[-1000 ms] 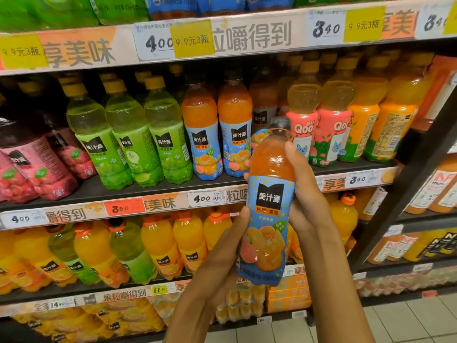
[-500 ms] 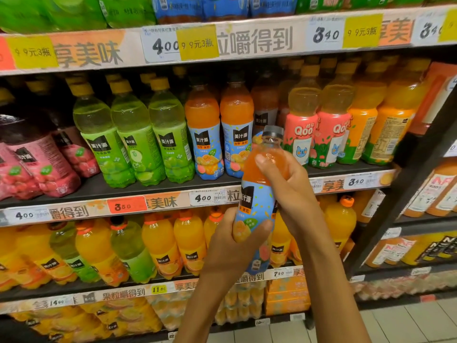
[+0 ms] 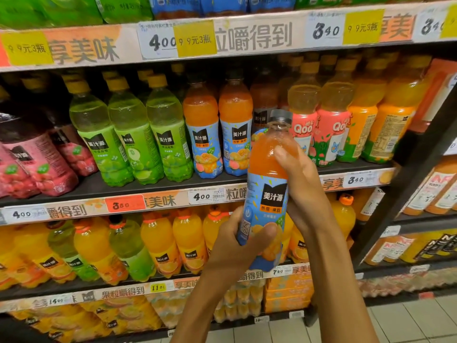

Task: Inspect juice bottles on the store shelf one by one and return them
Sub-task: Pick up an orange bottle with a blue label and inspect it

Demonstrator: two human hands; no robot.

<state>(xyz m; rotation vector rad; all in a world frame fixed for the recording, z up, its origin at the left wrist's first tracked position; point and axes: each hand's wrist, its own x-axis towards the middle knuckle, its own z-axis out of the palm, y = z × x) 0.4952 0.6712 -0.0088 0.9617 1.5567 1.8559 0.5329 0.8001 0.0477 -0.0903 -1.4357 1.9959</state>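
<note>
Dark store shelving (image 3: 173, 186), price strips (image 3: 252, 37) along edges, pale tiled floor (image 3: 408, 323)

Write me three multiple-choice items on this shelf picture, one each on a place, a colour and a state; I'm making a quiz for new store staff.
1. Where does the left hand grip the held bottle?
A. at the cap
B. at the lower part of the label
C. nowhere

2. What colour is the held bottle's label?
A. green
B. pink
C. blue

3. How does the held bottle stand?
A. roughly upright, off the shelf
B. upside down
C. lying on the floor

Answers: 1 B, its thumb wraps the label's lower part while the right hand holds the upper body. 2 C, the label is blue with a black logo. 3 A, its grey cap is on top, in front of the shelved bottles.
</note>
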